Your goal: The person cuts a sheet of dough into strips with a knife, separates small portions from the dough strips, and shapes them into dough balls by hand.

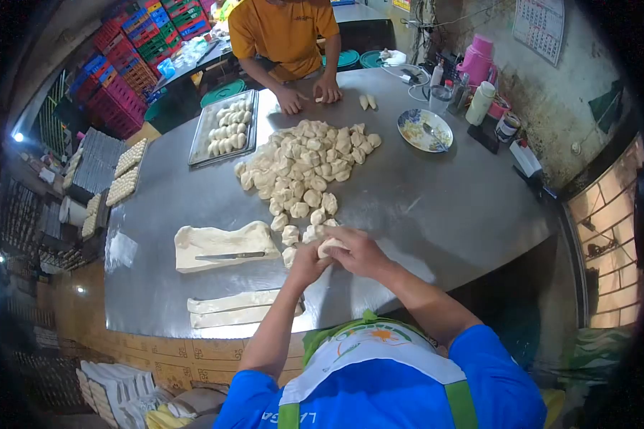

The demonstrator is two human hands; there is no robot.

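Both my hands meet over the near part of the metal table. My left hand (308,265) and my right hand (354,252) are closed around a small piece of dough (330,247). Just beyond them lies a big heap of dough pieces (308,161). To the left, a knife (229,256) rests on a thick slab of dough (200,247). Nearer my body are long dough strips (229,310), whose right end lies near my left forearm.
A co-worker (283,36) across the table (451,214) has both hands on it. A tray (193,150) of shaped dough stands far left. A plate (425,131) with a spoon, bottles and a pink thermos (477,61) are at the right. Crates (118,86) are stacked behind.
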